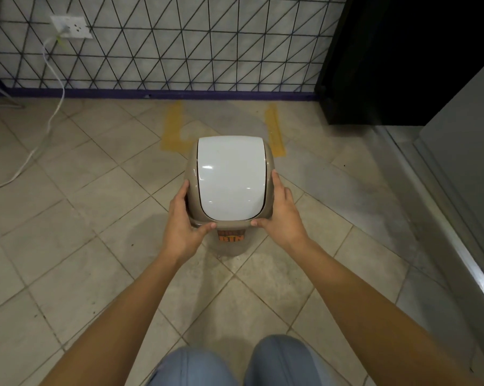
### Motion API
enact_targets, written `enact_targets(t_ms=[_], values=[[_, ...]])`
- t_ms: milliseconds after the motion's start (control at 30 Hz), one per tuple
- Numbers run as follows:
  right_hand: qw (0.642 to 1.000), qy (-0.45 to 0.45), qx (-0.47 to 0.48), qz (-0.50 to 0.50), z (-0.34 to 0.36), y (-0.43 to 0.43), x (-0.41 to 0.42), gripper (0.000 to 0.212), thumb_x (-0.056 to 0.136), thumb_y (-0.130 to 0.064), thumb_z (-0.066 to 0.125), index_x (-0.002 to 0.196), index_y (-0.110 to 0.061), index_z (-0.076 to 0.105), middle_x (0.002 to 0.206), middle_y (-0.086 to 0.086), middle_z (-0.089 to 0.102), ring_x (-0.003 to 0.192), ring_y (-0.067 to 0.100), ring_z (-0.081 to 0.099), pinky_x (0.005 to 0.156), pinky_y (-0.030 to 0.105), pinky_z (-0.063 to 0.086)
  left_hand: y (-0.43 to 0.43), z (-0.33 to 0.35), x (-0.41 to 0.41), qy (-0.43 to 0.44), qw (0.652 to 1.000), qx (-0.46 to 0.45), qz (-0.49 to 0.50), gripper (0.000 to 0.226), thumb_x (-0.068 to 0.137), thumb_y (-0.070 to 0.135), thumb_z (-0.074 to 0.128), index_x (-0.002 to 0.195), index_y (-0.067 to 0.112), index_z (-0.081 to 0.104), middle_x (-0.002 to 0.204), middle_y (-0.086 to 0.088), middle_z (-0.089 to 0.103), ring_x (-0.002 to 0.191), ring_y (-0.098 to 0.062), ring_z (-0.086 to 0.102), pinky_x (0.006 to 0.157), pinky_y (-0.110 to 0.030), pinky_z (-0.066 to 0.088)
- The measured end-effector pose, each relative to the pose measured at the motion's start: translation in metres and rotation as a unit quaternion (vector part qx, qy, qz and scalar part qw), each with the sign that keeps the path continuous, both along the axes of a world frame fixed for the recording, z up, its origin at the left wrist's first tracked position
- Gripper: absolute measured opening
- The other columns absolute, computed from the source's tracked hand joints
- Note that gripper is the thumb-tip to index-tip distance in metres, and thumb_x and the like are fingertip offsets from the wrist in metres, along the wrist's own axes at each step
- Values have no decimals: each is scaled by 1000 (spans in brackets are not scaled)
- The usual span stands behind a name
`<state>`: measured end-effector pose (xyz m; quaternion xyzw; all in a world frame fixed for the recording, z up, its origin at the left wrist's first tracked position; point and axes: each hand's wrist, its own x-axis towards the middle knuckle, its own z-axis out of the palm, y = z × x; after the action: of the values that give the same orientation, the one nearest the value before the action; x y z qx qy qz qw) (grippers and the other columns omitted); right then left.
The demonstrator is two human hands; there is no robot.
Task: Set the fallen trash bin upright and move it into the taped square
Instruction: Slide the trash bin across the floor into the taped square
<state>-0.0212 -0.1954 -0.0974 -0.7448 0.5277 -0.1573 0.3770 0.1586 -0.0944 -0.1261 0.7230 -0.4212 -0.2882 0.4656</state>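
The trash bin (229,190) stands upright on the tiled floor (82,218), seen from above, with its white swing lid (229,176) facing the camera and a beige collar around the lid. An orange label (231,237) reading "BIN" shows on the near face of the body, just below the collar. The left hand (183,218) clasps the left side of the collar, fingers along the flank and thumb pressed on the near edge. The right hand (281,215) mirrors this on the right side, fingers along the flank and thumb on the near edge. Both hands are closed firmly around the bin top. The taped square (274,129), marked in yellow tape, lies on the floor beyond the bin, against the base of the wall (179,51). The far part of the lid covers the near edge of the marking from this view; whether the base stands inside the tape cannot be determined. A white cable (51,107) runs from a wall socket (71,27) down to the floor at left, well apart from the bin.
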Motion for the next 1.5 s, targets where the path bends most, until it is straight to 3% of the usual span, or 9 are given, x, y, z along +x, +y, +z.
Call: enact_targets(t_ms=[167,333,467,600,767,867,1033,1233,1500], values=[[1000,10,-5,-2,0,-17,-6,119,68,-7,80,149,-31,-5,144,8,31,131,27,39,104,38,35,-16,3,-11,-19,1000,0,9,106,67,10,81,149,16,15,150,-5,27,138,-19,28,113,-40,29],[999,15,-30,-1,-18,-47,-4,116,69,-6,78,149,-29,-3,144,9,31,131,28,39,104,36,35,-44,-15,-15,-41,999,-12,14,104,71,8,78,149,17,11,147,-6,26,136,-18,29,105,-22,31],[999,-2,-47,7,-11,-54,2,116,68,-7,79,149,-29,-1,145,8,32,132,26,38,104,35,33,-48,-7,-6,-53,998,-25,15,102,72,7,77,149,15,10,147,-7,25,135,-19,30,104,-36,41],[999,-21,-28,-2,-10,-58,-6,113,67,-13,82,149,-28,5,152,2,28,139,22,30,110,36,28,-42,-8,-3,-65,997,-24,20,99,73,18,78,148,23,14,142,3,30,123,2,29,95,-4,26],[996,-64,20,-51,-16,-57,-15,95,66,-23,83,144,-20,29,144,4,39,132,22,41,111,40,34,-45,-12,2,64,997,-21,38,96,72,17,79,147,26,20,137,10,34,120,-9,43,98,-27,42],[995,-81,33,-51,-17,-63,-6,86,65,-22,83,139,-17,39,135,7,50,124,24,49,104,45,42,-52,-13,5,137,988,-10,71,97,74,13,77,148,22,15,130,12,41,109,-11,51,79,-16,45],[995,-80,33,-49,-16,-76,5,87,65,-24,83,140,-18,39,135,8,48,123,25,50,105,43,42,-65,-10,15,180,979,4,96,87,73,7,76,144,21,29,109,17,53,92,4,54,68,-10,46],[995,-68,43,-57,-13,-90,18,88,67,-22,83,141,-14,36,138,8,46,128,24,45,108,40,38,-83,-4,24,192,975,23,112,89,73,4,76,146,19,26,127,1,50,110,-19,54,94,-35,47],[997,-18,58,-37,-3,-108,28,91,68,-25,82,143,-14,30,139,11,41,131,27,39,109,39,34,-104,1,31,213,968,56,119,88,76,-1,71,146,21,23,124,1,49,108,-18,54,92,-34,47]])
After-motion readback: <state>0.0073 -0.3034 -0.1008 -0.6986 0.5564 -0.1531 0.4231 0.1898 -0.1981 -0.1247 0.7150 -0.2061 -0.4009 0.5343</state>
